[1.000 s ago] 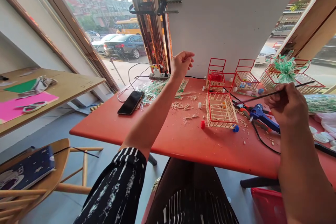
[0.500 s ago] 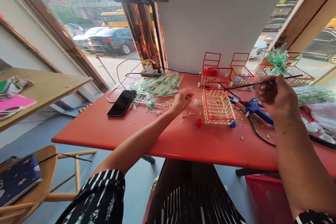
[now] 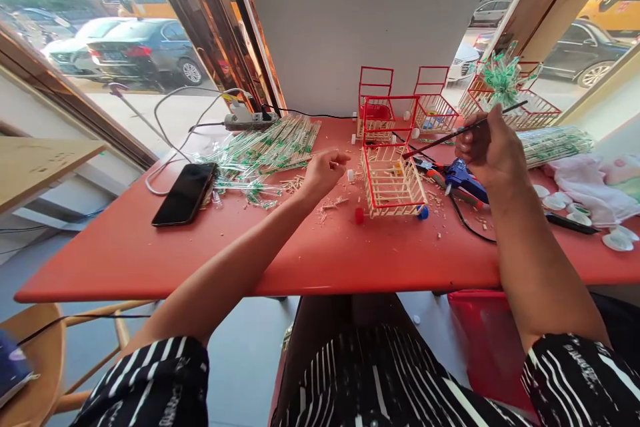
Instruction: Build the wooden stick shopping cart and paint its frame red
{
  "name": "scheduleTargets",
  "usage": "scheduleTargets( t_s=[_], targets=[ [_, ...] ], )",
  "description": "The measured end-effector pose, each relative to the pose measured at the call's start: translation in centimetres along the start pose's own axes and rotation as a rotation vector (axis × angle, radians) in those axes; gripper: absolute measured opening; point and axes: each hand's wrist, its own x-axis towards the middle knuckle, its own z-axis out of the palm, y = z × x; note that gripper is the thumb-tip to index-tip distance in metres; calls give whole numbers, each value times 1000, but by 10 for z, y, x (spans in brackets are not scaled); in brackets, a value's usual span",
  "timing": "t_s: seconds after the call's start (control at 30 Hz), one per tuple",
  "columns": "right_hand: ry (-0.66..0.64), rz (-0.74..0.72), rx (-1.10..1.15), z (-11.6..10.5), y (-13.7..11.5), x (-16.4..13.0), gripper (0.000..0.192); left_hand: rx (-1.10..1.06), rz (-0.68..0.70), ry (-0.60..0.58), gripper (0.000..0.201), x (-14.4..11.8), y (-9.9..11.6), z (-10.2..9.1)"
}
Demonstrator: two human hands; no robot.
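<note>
Right now, the front cart (image 3: pixel 395 200), a small basket of pale sticks edged in red with a tall red frame at its back, stands on the red table (image 3: pixel 280 260) just right of the frame's centre. A yellowish bit shows within or through its slats; I cannot tell which. Red and blue wheels show at its near corners, a white wheel (image 3: pixel 351 175) at its left.

The right hand (image 3: pixel 487 147) pinches a thin dark stick (image 3: pixel 435 143) between thumb and fingers, tip down by the front cart's red frame; whether it touches cannot be told. The left hand (image 3: pixel 323 172) is near the white wheel, fingers loosely curled and nearly closed; whether they pinch anything I cannot tell.

Behind, above centre, a second cart (image 3: pixel 379 128) has a red object (image 3: pixel 377 111) in its basket. Right of that, a third cart (image 3: pixel 445 113) shows something blue low in its basket. At upper right, a spiky clear-and-green bunch (image 3: pixel 501 78) rises in front of or within more carts; which is unclear. At lower right, the contents of a red bin (image 3: pixel 485 347) under the table cannot be made out.

Green markings on the clear-wrapped sticks (image 3: pixel 280 143), left of centre, are too small to read. The dark phone (image 3: pixel 185 195) lies farther left.
</note>
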Motion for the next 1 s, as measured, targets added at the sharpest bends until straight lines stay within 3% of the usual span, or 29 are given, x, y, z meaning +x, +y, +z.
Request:
scheduleTargets(
  t_s=[0.13, 0.3, 0.5, 0.7, 1.0],
  targets=[
    [-8, -47, -8, -17, 2, 2, 54, 119, 151, 58, 38, -3, -10, 3],
    [-29, -190, -94, -33, 7, 6, 62, 247, 311, 38, 40, -10, -20, 9],
    [46, -333, -168, -28, 9, 2, 67, 307, 355, -42, 40, -13, -20, 17],
    [-34, -379, -230, -30, 15, 3, 67, 386, 384, -67, 30, -14, -20, 20],
    [36, -418, -327, -23, 22, -1, 67, 354, 373, -86, 26, -15, -19, 16]
  ],
)
